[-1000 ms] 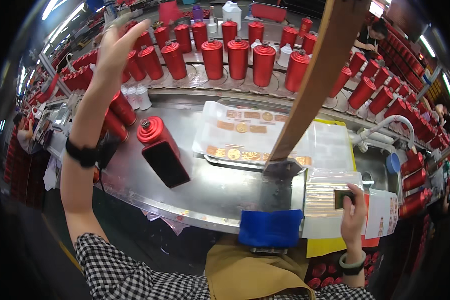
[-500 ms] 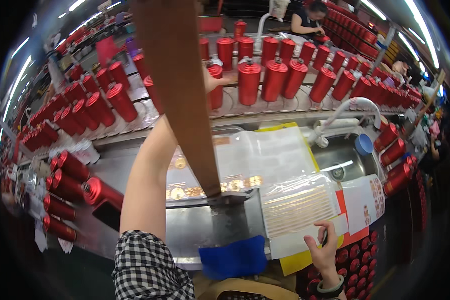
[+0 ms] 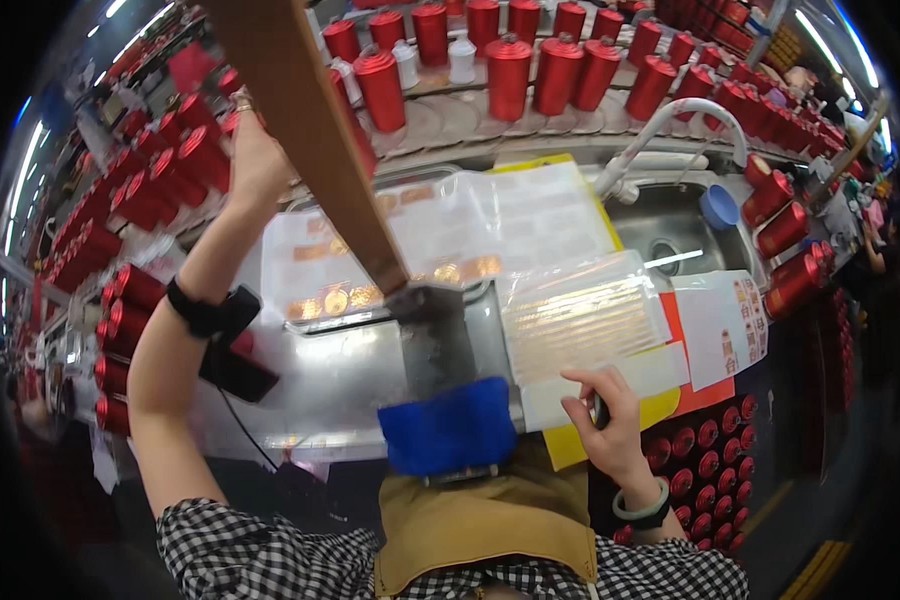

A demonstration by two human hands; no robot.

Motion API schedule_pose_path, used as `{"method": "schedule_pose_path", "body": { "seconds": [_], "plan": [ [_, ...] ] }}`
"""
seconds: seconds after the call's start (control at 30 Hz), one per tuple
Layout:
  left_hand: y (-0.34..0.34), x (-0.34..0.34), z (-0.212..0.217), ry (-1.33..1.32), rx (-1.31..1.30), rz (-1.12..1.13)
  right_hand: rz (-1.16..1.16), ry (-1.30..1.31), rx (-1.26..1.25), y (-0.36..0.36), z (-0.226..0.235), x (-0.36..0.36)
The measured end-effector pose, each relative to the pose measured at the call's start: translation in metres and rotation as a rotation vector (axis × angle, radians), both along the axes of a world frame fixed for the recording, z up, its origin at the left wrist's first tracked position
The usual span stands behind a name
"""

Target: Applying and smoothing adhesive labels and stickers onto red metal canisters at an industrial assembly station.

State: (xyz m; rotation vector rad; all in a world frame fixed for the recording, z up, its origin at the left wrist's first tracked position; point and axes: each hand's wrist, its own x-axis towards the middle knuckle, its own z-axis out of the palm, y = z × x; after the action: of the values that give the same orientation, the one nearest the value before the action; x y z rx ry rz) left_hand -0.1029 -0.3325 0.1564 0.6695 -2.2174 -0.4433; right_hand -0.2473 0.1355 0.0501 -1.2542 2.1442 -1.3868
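Note:
My left hand (image 3: pixel 257 160) reaches far left beside the brown post, next to a red metal bottle (image 3: pixel 205 158) in the curved row. Its fingertips blur into the red behind them, so any hold is unclear. On its forearm sits a black strap with a small device (image 3: pixel 232 315). My right hand (image 3: pixel 615 420) hovers at the near edge of a clear sheet of gold strips (image 3: pixel 580 320), fingers curled around a small dark object (image 3: pixel 601 411). A translucent sheet with gold stickers (image 3: pixel 440 225) lies between the hands.
A brown post (image 3: pixel 305 110) stands on the metal counter. Red bottles (image 3: pixel 510 80) line the far conveyor. At the right are a sink (image 3: pixel 660 225), a curved faucet (image 3: pixel 670 115) and a blue cup (image 3: pixel 719 207). A blue cloth (image 3: pixel 445 425) hangs at the near edge.
My left hand has moved left, from a red bottle right of the post to the post's left side. My right hand stays over the strip sheet. The view has shifted.

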Motion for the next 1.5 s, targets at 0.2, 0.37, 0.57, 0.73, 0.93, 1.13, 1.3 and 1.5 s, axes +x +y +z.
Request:
{"method": "schedule_pose_path", "body": {
  "seconds": [0.2,0.37,0.57,0.73,0.93,1.13,1.3,1.5],
  "plan": [
    [0.114,0.131,0.045,0.471,0.406,0.056,0.279,0.083,-0.091,-0.03,0.017,0.021],
    [0.204,0.155,-0.013,0.818,1.043,-0.091,0.505,0.05,-0.217,-0.061,0.029,0.061],
    [0.257,0.08,-0.081,0.484,1.498,-0.098,0.507,0.059,-0.168,-0.048,0.012,0.093],
    [0.275,0.056,-0.09,0.489,1.603,-0.184,0.426,-0.12,-0.054,-0.035,0.004,0.079],
    [0.266,0.047,-0.1,0.473,1.536,-0.189,0.434,-0.256,0.039,-0.047,0.005,0.068],
    [0.26,0.042,-0.119,0.421,1.259,-0.124,0.397,-0.005,0.08,-0.054,-0.015,0.066],
    [0.285,0.055,-0.111,0.321,1.04,-0.166,0.584,0.017,0.204,-0.062,0.02,0.0],
    [0.297,0.063,-0.117,0.225,0.96,-0.178,0.257,0.349,0.211,-0.113,0.028,-0.076]
  ]
}}
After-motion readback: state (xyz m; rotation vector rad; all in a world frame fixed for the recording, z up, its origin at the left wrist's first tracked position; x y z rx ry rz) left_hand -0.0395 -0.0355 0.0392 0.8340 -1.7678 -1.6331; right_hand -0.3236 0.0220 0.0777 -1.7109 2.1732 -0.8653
